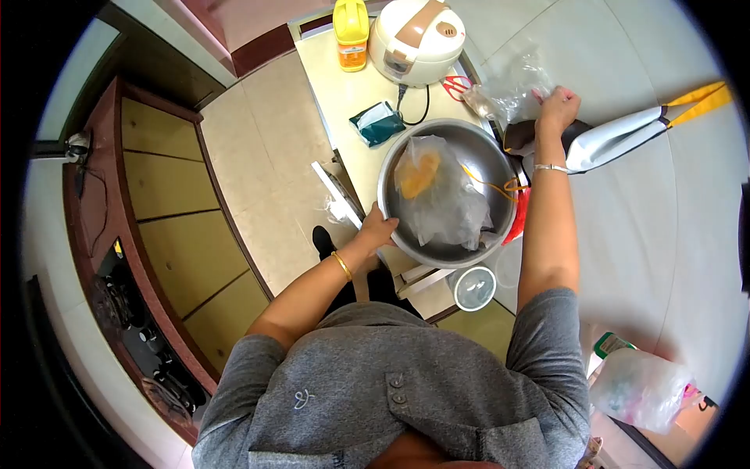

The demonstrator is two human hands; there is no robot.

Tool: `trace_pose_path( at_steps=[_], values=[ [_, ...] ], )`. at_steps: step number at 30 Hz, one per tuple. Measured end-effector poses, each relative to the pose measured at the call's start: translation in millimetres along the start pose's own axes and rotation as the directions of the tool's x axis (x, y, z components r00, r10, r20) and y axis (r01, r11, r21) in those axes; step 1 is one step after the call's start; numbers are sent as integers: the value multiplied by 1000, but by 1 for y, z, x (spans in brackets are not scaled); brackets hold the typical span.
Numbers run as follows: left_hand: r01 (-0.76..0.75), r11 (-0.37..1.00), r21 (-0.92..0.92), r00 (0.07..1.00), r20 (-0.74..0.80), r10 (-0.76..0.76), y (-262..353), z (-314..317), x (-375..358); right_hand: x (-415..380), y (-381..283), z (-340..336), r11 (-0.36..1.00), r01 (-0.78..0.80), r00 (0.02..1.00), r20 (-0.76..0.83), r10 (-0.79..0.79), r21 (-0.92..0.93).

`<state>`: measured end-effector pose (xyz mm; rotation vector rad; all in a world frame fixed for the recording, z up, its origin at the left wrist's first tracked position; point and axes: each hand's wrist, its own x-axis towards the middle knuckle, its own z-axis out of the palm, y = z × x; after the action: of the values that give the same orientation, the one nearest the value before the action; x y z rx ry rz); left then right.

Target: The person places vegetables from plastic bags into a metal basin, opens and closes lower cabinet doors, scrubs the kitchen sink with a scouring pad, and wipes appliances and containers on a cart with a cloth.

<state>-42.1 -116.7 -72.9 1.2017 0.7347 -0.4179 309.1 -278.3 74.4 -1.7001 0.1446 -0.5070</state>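
Observation:
A large metal basin (384,187) sits on the narrow counter. Inside it lies a translucent plastic bag (449,211) with something yellow-orange (422,176) showing through, and a thin orange cord (480,178) runs over the basin's right side. My left hand (378,229) grips the basin's lower left rim, thumb against the edge. Beyond the basin, at upper right, my right hand (559,109) has its fingers closed on a clear plastic bag (519,86). What this bag contains cannot be made out clearly.
A rice cooker (418,43), a yellow jug (351,35), red-handled scissors (455,87) and a dark green packet (377,123) stand or lie behind the basin. A clear round container (474,288) is in front. At right, a bag with yellow straps (617,141) lies against the tiled wall.

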Motion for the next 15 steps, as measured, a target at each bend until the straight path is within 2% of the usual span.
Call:
trace_pose_path(
  at_steps=[4, 5, 7, 9, 11, 13, 14, 15],
  values=[
    [8, 1000, -18, 1000, -6, -8, -1, 2, 0, -5, -6, 2, 990, -142, 990, 19, 141, 19],
    [-3, 999, -38, 1000, 1, 3, -2, 2, 1, -3, 1, 2, 991, -25, 994, 98, 37, -129],
    [-25, 997, -71, 999, 22, 27, -6, 1, 3, 6, 21, 1, 893, 233, 950, 285, -124, -386],
    [-19, 997, -78, 1000, 6, 20, -2, 3, 0, -4, 13, 5, 860, 398, 843, 496, -206, -319],
    [-1, 997, -71, 1000, -6, 1, 0, 4, 0, -29, -17, -2, 862, 307, 875, 477, -88, -404],
    [27, 998, -52, 1000, -12, -27, -1, 4, 3, -53, -25, -27, 832, 472, 751, 627, -206, -292],
    [-1, 998, -65, 1000, 20, 3, 4, 6, -2, -75, -36, -47, 794, 542, 673, 708, -214, -275],
    [14, 998, -63, 999, -39, -16, 4, 8, -3, -99, -47, -71, 755, 606, 588, 780, -214, -250]
  ],
)
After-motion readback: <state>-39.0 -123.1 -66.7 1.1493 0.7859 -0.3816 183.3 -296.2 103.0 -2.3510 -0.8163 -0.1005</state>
